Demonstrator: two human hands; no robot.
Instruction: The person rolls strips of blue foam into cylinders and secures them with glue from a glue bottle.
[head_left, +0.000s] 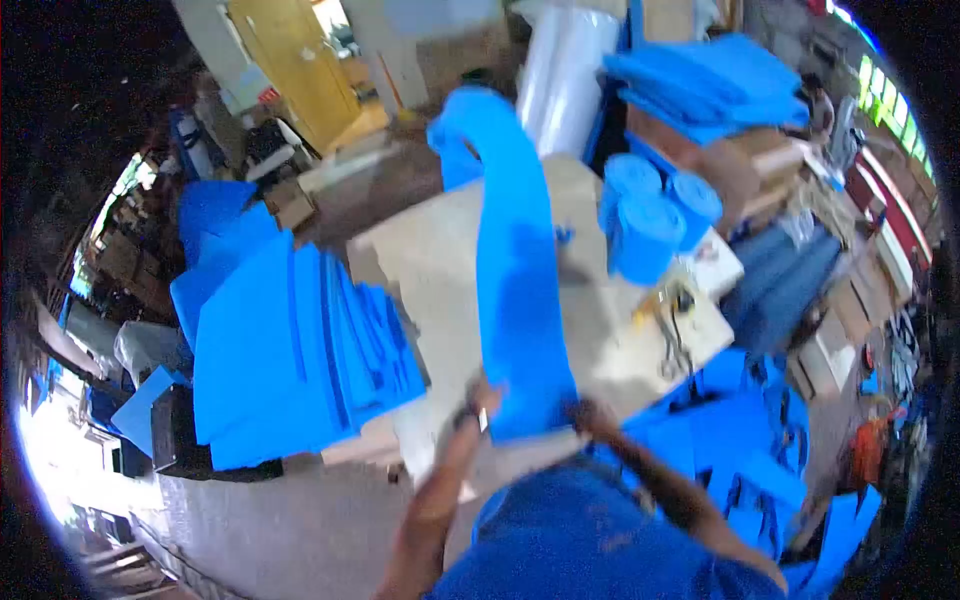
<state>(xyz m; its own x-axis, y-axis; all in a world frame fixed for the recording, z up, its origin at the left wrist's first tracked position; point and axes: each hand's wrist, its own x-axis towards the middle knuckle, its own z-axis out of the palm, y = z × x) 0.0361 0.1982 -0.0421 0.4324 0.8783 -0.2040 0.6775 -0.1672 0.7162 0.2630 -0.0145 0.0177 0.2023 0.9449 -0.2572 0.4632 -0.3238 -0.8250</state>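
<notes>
A long blue strip (520, 260) lies lengthwise over the pale work table (440, 250), its far end curling over near the far edge. At the strip's near left edge is my left hand (487, 398), blurred, its fingers closed at the edge. My right hand (592, 415) is at the near right corner, fingers wrapped on the material. Scissors (670, 345) and a yellow tape-like item (650, 305) rest on the table to the right. Three blue rolls (650, 225) stand beyond them.
Stacked blue sheets (300, 350) lie at the left of the table. Blue offcuts (740, 440) cover the floor at right. More blue sheets (710, 80) and clear-wrapped rolls (568, 80) are at the back. Dark rolls (780, 285) lie at right; another person (820, 110) is far behind.
</notes>
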